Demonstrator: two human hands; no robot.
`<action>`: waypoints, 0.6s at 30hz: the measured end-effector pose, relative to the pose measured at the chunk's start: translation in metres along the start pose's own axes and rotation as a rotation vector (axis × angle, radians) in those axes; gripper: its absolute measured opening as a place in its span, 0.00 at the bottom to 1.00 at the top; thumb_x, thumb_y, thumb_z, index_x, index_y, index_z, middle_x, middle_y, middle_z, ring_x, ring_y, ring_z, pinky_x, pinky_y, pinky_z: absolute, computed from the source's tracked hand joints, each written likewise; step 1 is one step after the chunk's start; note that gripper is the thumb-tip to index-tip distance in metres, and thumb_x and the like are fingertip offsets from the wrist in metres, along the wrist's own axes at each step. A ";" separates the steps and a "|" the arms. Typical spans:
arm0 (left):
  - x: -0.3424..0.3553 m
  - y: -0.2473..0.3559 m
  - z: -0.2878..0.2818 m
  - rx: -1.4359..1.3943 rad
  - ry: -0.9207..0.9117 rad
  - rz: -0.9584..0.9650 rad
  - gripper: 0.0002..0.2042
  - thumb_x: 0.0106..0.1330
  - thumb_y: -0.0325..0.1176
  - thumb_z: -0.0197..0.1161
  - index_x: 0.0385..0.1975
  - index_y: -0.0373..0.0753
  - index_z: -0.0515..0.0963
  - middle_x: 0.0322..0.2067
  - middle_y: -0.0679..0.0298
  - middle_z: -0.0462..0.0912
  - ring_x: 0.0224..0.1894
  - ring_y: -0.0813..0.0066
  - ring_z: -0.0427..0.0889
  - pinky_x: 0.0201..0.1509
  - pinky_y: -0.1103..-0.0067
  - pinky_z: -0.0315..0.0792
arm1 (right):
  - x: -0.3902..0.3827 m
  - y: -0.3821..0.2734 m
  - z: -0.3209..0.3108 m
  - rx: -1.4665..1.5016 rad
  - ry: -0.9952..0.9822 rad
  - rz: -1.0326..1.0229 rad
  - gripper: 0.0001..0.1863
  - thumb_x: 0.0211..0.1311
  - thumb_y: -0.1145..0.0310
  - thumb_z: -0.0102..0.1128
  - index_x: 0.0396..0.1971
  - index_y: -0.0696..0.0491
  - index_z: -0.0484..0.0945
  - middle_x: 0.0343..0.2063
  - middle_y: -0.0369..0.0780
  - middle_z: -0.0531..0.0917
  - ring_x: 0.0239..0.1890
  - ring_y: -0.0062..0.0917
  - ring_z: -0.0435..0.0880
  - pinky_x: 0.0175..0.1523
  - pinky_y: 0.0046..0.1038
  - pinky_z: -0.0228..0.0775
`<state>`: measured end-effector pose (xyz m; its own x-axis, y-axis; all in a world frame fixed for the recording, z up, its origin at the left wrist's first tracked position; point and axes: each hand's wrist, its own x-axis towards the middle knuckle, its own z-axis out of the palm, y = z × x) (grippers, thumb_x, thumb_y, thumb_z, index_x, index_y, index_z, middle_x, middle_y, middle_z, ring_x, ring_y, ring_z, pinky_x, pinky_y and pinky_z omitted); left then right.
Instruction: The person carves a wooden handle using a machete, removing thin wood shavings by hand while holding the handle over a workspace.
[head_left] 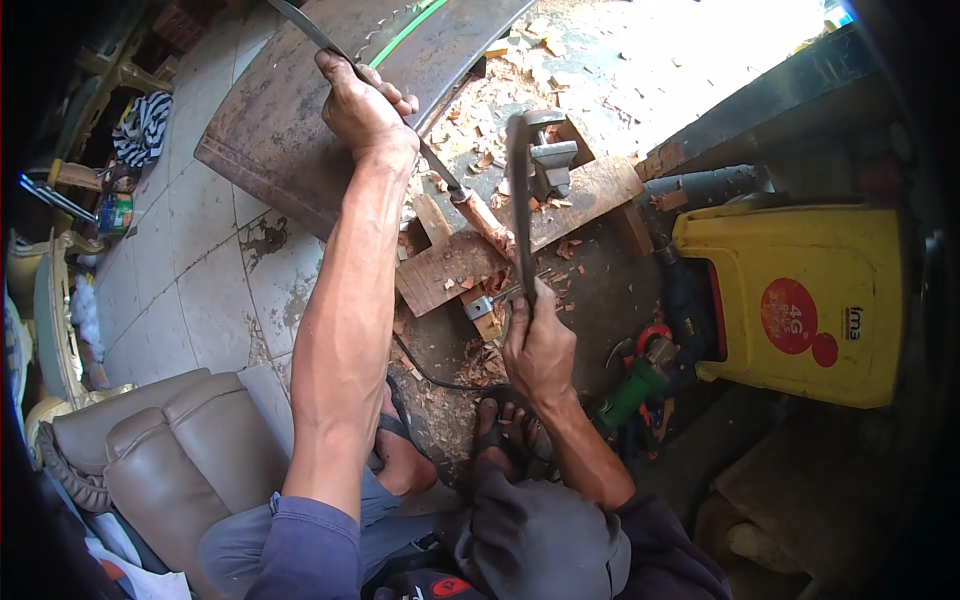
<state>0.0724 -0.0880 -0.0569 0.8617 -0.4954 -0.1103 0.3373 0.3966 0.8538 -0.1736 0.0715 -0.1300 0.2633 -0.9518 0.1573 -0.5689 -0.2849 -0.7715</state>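
Both hands closed on tools. Left hand (pixel 362 108) is wrapped tight around the long curved saw blade (pixel 300 25), arm stretched forward; the blade runs down to a wooden handle (pixel 483 218) resting on the plank (pixel 520 235). Right hand (pixel 537 345) is fisted around the lower end of a thin dark metal bar (pixel 519 210) that stands nearly upright, its top near the small grey vise (pixel 548 160) fixed on the plank. Progress, as a judgement: work on the blade looks mid-way, with both tools in hand and nothing set aside as finished; wood chips (pixel 480 360) all over the floor suggest plenty of cutting already done here. Further out: a rusty metal sheet (pixel 290 120) under the blade, a green-handled power tool (pixel 640 385) and a yellow box (pixel 800 300) to the right, a grey cushioned seat (pixel 170 440) lower left, sandalled feet (pixel 500 430) below.
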 end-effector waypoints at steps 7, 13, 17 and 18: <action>-0.008 0.001 0.005 0.060 0.022 0.027 0.29 0.75 0.63 0.47 0.18 0.45 0.64 0.13 0.69 0.61 0.13 0.76 0.60 0.19 0.74 0.60 | -0.001 0.027 0.011 -0.182 -0.180 0.062 0.17 0.69 0.73 0.55 0.56 0.59 0.71 0.21 0.53 0.82 0.22 0.48 0.84 0.24 0.45 0.74; -0.007 -0.002 0.003 0.130 0.089 0.062 0.30 0.75 0.64 0.46 0.19 0.45 0.64 0.12 0.69 0.61 0.11 0.77 0.60 0.14 0.77 0.56 | 0.004 -0.007 -0.009 0.075 0.101 -0.067 0.16 0.69 0.74 0.55 0.54 0.61 0.72 0.23 0.54 0.82 0.22 0.48 0.84 0.25 0.45 0.75; -0.012 -0.003 0.008 0.193 0.126 0.067 0.30 0.75 0.65 0.45 0.20 0.45 0.64 0.12 0.69 0.61 0.10 0.78 0.60 0.12 0.81 0.57 | 0.001 0.031 0.016 -0.235 -0.088 0.013 0.17 0.71 0.74 0.54 0.57 0.59 0.69 0.19 0.48 0.81 0.19 0.49 0.83 0.23 0.45 0.73; -0.007 -0.003 0.008 0.208 0.098 0.081 0.31 0.77 0.63 0.41 0.19 0.44 0.64 0.09 0.70 0.62 0.07 0.80 0.63 0.08 0.79 0.61 | -0.003 0.034 0.017 -0.222 -0.083 0.023 0.16 0.71 0.74 0.54 0.56 0.59 0.69 0.20 0.49 0.81 0.20 0.50 0.83 0.24 0.46 0.73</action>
<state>0.0623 -0.0917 -0.0548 0.9186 -0.3874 -0.0776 0.1894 0.2592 0.9471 -0.1807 0.0662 -0.1672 0.3063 -0.9483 0.0834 -0.7306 -0.2904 -0.6179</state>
